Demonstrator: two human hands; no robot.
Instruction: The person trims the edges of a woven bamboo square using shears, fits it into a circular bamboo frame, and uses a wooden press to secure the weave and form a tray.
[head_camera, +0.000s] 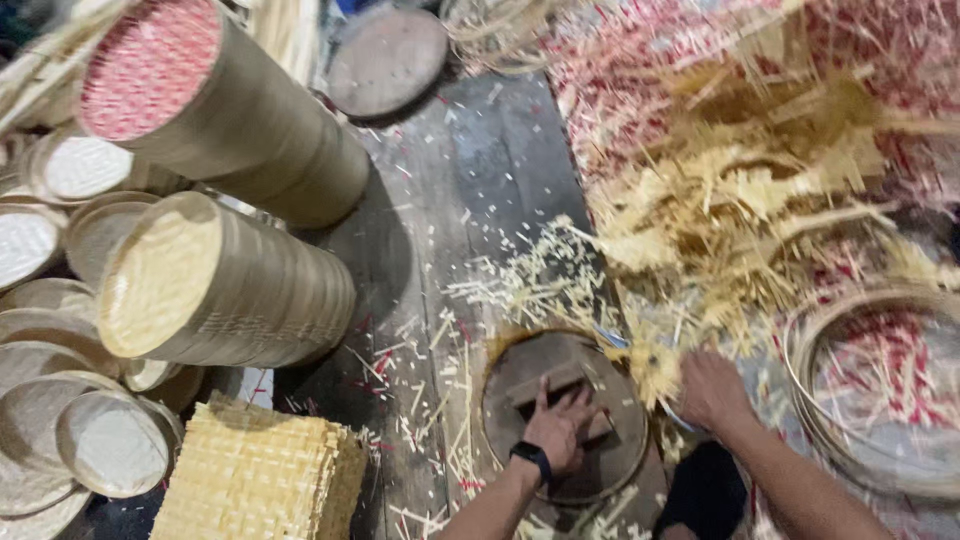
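Round wooden board (570, 420), dark and worn, lies flat on the plank floor (470, 170) at the lower centre of the view. A small rectangular wooden block (548, 386) sits on it. The left hand (558, 428), with a black wristband (531, 458), rests palm-down on the block and board, its fingers (580, 402) spread flat and clenched on nothing. The right hand (712, 388) lies at three o'clock from the board, at the edge of a heap of pale bamboo strips (740, 200); its fingers are turned into the strips, and whether they grasp any cannot be told.

A round bamboo hoop (800, 370), thin-walled, lies at three o'clock from the right hand. Short splinters are scattered over the floor at twelve o'clock from the board. At nine o'clock lies a square stack of woven mats (255, 475), yellow and ribbed. Two tall stacks of round woven trays (250, 280) lie on their sides at ten o'clock.
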